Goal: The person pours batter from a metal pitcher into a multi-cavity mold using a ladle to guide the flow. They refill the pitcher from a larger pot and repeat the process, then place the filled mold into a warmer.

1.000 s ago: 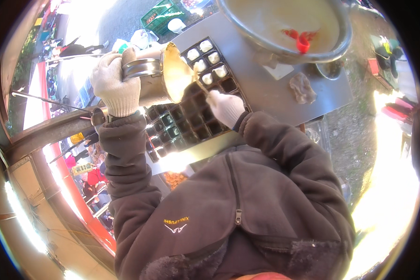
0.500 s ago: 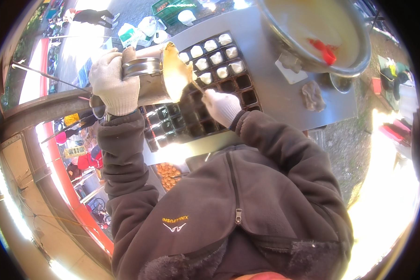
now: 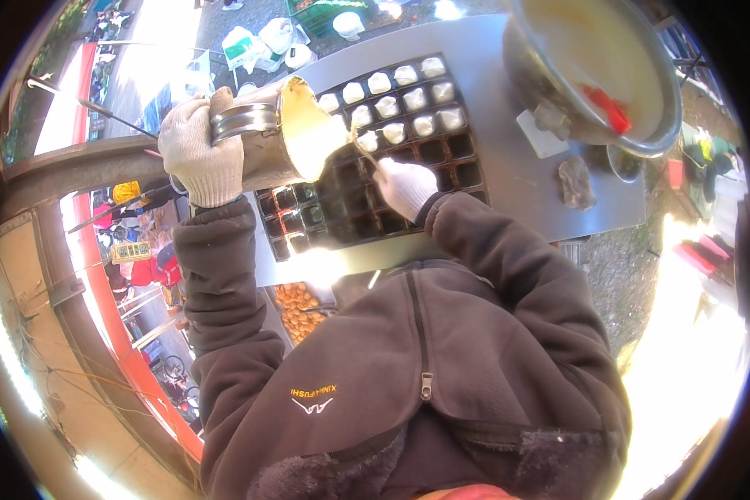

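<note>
- The pitcher is held in the left hand, its long axis running left to right, mouth facing right.
- A thin stick is pinched in the right hand, nearer that mouth.
- The cupped tray is set below both, on the counter.

A smooth grey counter stands outdoors, its edges bowed by the lens. Beyond its right side lies rough grey ground, giving way to a sunlit patch (so bright that its surface is washed out). On the left, a dark brown beam meets tan panels; a long red band curves alongside, and 2 bright strips of light glare near the rim.
</note>
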`<state>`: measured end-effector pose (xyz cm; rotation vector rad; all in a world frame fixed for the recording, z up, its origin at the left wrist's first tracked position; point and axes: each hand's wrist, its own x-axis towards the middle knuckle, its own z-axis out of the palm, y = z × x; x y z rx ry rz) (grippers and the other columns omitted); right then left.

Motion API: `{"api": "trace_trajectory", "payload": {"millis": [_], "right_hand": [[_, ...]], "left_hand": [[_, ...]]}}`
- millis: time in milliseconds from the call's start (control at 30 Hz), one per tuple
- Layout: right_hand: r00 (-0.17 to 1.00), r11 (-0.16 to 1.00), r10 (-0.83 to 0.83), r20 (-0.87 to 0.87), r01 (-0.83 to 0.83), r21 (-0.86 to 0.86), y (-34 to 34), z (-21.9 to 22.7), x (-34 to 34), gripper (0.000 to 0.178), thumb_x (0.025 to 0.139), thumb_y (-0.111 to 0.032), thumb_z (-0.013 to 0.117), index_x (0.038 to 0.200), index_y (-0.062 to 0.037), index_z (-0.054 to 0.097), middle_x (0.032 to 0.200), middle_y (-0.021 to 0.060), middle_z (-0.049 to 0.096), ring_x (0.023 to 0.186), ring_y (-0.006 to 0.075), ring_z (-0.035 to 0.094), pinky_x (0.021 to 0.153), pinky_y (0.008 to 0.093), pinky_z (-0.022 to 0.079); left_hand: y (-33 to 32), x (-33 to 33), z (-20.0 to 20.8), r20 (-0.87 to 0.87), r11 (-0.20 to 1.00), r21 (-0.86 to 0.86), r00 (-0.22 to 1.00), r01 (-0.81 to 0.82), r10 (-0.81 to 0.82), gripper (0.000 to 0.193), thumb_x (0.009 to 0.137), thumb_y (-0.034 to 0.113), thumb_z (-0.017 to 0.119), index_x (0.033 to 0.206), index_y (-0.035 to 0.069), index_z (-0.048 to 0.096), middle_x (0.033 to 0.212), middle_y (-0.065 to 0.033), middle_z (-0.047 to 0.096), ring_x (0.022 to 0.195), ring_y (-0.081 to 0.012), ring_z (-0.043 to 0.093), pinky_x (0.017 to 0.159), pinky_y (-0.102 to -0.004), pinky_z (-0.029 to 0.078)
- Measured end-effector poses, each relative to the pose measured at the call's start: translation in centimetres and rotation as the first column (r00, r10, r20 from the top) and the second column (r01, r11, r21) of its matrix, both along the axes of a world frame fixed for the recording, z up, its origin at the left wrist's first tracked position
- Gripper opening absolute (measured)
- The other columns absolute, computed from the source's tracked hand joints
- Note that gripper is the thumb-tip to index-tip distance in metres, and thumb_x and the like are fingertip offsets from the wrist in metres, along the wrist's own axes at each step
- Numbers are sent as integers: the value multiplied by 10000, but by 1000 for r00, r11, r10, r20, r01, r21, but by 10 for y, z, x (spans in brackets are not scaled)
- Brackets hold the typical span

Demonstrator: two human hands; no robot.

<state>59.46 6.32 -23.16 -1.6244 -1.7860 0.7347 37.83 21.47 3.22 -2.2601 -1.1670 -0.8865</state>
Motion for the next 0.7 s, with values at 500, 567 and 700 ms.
{"api": "trace_trajectory", "payload": {"millis": [500,567,700], "right_hand": [[995,995,84,55,-81,-60,22,-5,-56,186,1072,-237,689,981,-80,733,795,168,761,729,387,771,670,506,605],[990,992,101,98,-93,-79,23,-1,-59,180,1063,-217,695,942,-87,723,775,157,753,713,375,767,658,492,601],[995,994,90,-41,-92,-51,24,21,-73,225,1114,-286,667,1030,-82,710,822,182,754,747,414,754,686,519,597]], "left_hand": [[3,-57,-3,20,998,-9,998,-67,67,178,971,182,876,1016,10,861,1083,-124,827,1046,-304,779,951,-406,604],[3,-65,1,19,997,-5,996,-82,82,186,978,187,874,1013,5,861,1076,-127,828,1041,-308,779,951,-408,605],[3,-75,8,-8,997,30,998,-65,65,200,989,195,869,993,-5,858,1064,-136,828,1040,-314,779,955,-419,604]]}}
